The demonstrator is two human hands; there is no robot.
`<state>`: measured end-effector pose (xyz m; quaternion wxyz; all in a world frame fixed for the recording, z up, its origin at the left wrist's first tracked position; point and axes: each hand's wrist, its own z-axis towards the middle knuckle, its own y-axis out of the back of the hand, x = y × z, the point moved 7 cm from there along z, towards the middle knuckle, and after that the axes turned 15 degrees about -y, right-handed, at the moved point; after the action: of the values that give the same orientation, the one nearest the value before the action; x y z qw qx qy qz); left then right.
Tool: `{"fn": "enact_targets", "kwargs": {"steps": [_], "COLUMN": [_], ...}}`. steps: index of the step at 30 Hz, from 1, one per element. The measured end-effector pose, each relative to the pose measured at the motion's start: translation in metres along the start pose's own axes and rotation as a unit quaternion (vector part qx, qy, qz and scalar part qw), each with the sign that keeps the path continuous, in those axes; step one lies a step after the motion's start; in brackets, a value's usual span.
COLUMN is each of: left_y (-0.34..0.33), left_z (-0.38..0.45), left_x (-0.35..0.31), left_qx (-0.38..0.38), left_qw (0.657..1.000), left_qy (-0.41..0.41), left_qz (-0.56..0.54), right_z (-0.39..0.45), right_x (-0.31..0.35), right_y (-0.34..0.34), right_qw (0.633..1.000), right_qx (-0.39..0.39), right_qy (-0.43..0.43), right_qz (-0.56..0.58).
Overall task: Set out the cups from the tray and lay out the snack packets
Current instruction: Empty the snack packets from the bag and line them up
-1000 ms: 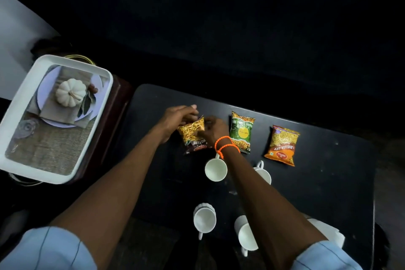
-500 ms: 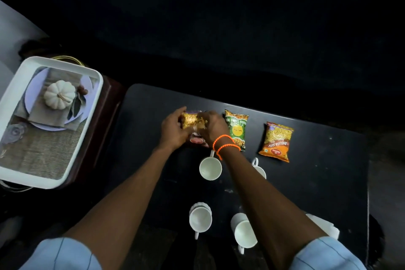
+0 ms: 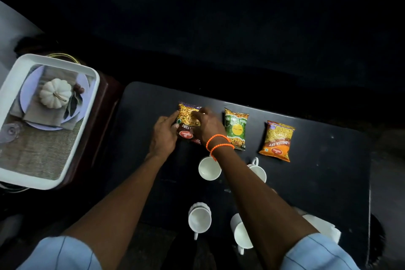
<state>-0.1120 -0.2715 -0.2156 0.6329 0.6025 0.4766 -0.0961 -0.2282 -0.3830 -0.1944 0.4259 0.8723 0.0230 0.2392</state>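
Observation:
A maroon and yellow snack packet [image 3: 187, 119] lies flat on the black table [image 3: 317, 182], pressed between both hands. My left hand [image 3: 163, 134] grips its left edge and my right hand [image 3: 208, 126], with orange bands at the wrist, rests on its right side. A green packet [image 3: 236, 131] and an orange packet [image 3: 277, 140] lie in a row to the right. Several white cups stand nearer me: one [image 3: 209, 168] below my right wrist, one [image 3: 258, 171] partly behind my right forearm, one [image 3: 199, 219] and another [image 3: 241, 234] at the front edge.
A white tray [image 3: 13, 173] printed with a pumpkin and plate picture sits on a dark wooden stand at the left. A white folded object [image 3: 324, 228] lies at the front right, beside my right sleeve. Beyond the table all is dark.
The maroon packet was held tilted above the table a second ago; both hands have since laid it flat, left of the green packet.

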Motion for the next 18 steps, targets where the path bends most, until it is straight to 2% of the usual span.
{"fn": "enact_targets", "kwargs": {"steps": [3,7,9,12,18], "left_y": [0.007,-0.001,-0.005,-0.005,-0.009], "left_z": [0.001,0.006,0.006,0.004,0.003], "left_x": [-0.008,-0.021,-0.015,-0.004,-0.001], "left_qx": [-0.008,0.055,0.068,0.045,0.058], "left_qw": [0.997,0.988,0.991,0.996,0.996], "left_qy": [-0.045,-0.117,-0.095,-0.056,-0.055], "left_qz": [0.059,0.079,0.071,0.046,0.044], "right_z": [0.001,-0.002,-0.002,0.000,0.001], "right_x": [-0.001,0.001,0.003,0.007,0.003], "right_y": [0.000,0.004,0.003,0.002,-0.002], "right_qw": [1.000,0.999,0.999,0.999,0.999], "right_qx": [-0.004,-0.022,-0.019,-0.019,-0.007], "right_qy": [-0.004,0.022,0.022,0.021,0.011], "right_qz": [-0.002,-0.022,-0.025,-0.024,-0.039]}}
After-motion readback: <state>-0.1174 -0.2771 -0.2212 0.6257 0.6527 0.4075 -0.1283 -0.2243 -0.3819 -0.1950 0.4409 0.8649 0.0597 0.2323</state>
